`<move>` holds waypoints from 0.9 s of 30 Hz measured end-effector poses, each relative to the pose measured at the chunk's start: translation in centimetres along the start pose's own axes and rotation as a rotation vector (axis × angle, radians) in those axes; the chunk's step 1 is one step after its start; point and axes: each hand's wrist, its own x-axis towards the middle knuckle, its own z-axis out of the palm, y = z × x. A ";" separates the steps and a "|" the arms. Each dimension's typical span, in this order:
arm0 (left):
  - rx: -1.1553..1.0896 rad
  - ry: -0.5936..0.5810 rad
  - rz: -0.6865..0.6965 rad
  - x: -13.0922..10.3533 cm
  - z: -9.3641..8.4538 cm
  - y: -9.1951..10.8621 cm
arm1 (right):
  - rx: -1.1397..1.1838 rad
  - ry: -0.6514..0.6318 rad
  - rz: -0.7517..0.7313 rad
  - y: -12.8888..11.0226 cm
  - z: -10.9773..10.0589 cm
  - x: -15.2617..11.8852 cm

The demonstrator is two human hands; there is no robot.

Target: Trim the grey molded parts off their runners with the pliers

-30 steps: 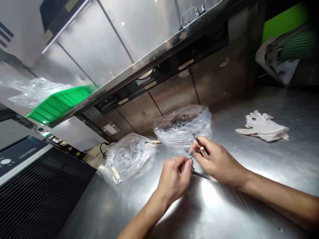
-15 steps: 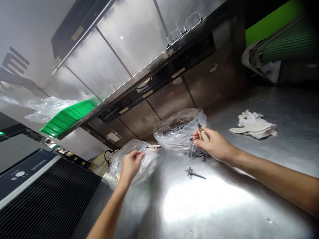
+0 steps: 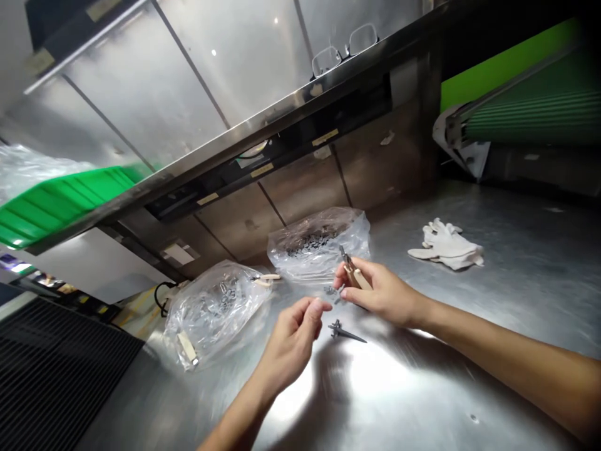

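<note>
Currently, two bare hands meet over a steel table [image 3: 469, 376], in front of a clear bag of dark bits [image 3: 350, 241] and a second bag [image 3: 197, 300].
The right hand [image 3: 387, 291] grips cream-handled pliers [image 3: 353, 274], tips pointing away; the left hand [image 3: 295, 335] pinches thumb to forefinger, contents impossible to tell. A dark pointed piece [image 3: 347, 332] lies untouched on the table, just nearer the wearer. The step looks like fingertip work on small parts, calling for fingers clear of the plier tips. Half a second earlier, the left hand was over the second bag.
</note>
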 end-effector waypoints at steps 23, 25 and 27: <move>-1.061 0.021 -0.321 0.3 1.5 -2.1 | -0.518 -0.046 -0.208 -0.5 0.6 -2.0; -1.096 0.077 -0.317 0.4 1.3 -2.0 | -0.502 -0.060 -0.208 -0.8 0.6 -2.2; -1.116 0.110 -0.298 0.5 1.1 -2.0 | -0.486 -0.082 -0.178 -1.1 0.5 -2.3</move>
